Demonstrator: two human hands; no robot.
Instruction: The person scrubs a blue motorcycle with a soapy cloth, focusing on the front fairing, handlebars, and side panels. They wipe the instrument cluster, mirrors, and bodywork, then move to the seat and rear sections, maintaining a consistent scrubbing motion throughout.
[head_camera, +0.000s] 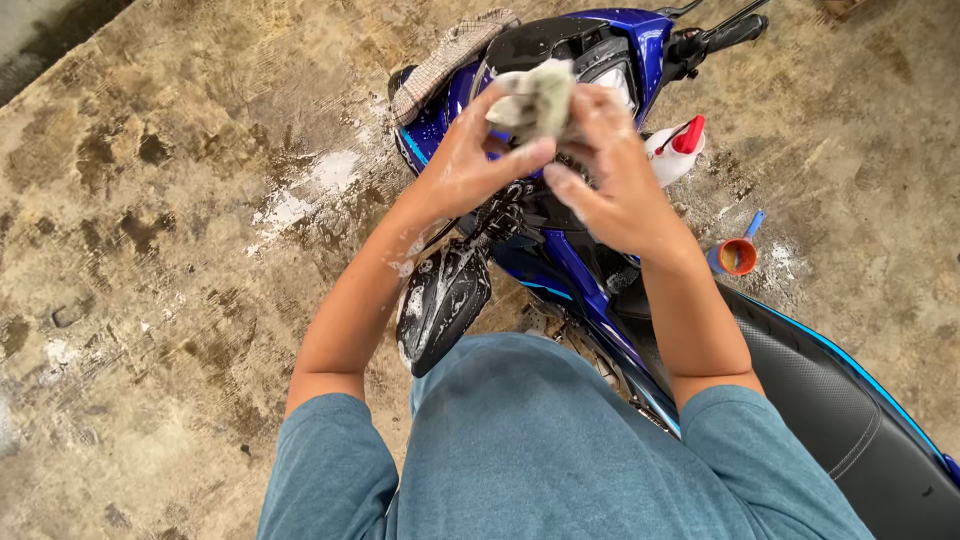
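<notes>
Head view
Cloth: a pale, greenish-white rag (537, 95), wet and bunched up, held above the front of the blue motorcycle (600, 40).
Left hand (470, 165): soapy, fingers clenched on the cloth's lower left side.
Right hand (610, 175): grip closed over the cloth's right side, fingertips pressed into it.
Bottle: white, with a red spray top (678, 145), standing on the concrete floor (150, 250) just beside the motorcycle's right side.
Cup: orange, with a blue handle (738, 254), on the floor near the black seat (850, 400).
Checked towel (445, 55): draped on the motorcycle's left front.
Foam (305, 190): white patches on the floor to the left.
</notes>
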